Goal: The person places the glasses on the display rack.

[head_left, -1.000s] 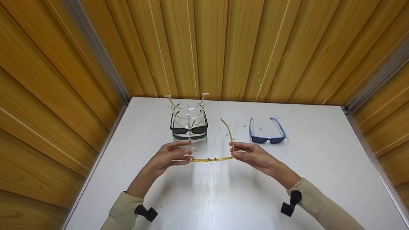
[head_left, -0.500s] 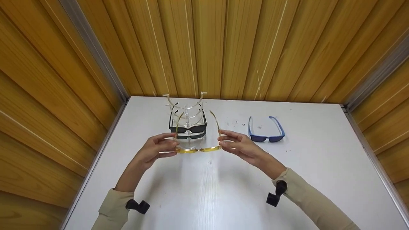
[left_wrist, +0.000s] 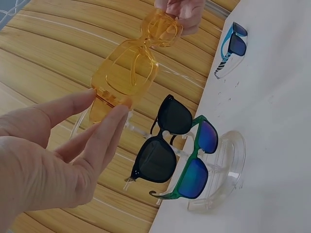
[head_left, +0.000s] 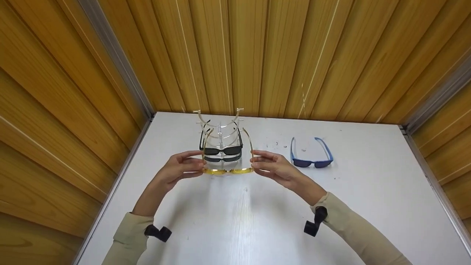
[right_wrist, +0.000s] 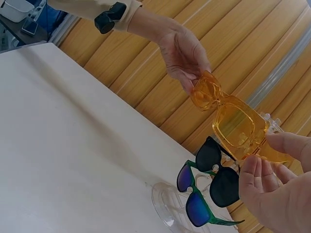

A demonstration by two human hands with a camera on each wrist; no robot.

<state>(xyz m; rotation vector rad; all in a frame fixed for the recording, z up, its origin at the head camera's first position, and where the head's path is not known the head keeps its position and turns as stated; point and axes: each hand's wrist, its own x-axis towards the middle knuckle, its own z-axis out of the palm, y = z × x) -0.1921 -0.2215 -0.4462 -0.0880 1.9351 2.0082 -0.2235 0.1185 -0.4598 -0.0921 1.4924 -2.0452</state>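
Both hands hold a pair of translucent yellow-orange glasses (head_left: 241, 170) up in front of a clear eyewear stand (head_left: 220, 135), arms unfolded toward it. My left hand (head_left: 176, 170) pinches the left hinge corner between thumb and fingers. At the opposite hinge, my right hand (head_left: 280, 168) pinches the frame the same way. On the stand, black sunglasses (left_wrist: 155, 160) sit above green-framed sunglasses (left_wrist: 203, 134) with blue mirrored lenses. In the left wrist view, the yellow glasses are level with the part of the stand above the black pair.
Blue sunglasses (head_left: 312, 163) with dark lenses lie unfolded on the white table (head_left: 368, 198), right of the stand. Wood-patterned panels (head_left: 243, 55) wall in the back and sides. The stand's upper bars (head_left: 219, 125) bear no glasses.
Both hands have carried the yellow glasses leftward and forward, from right of the stand to directly before it. In the last half second they hardly move.
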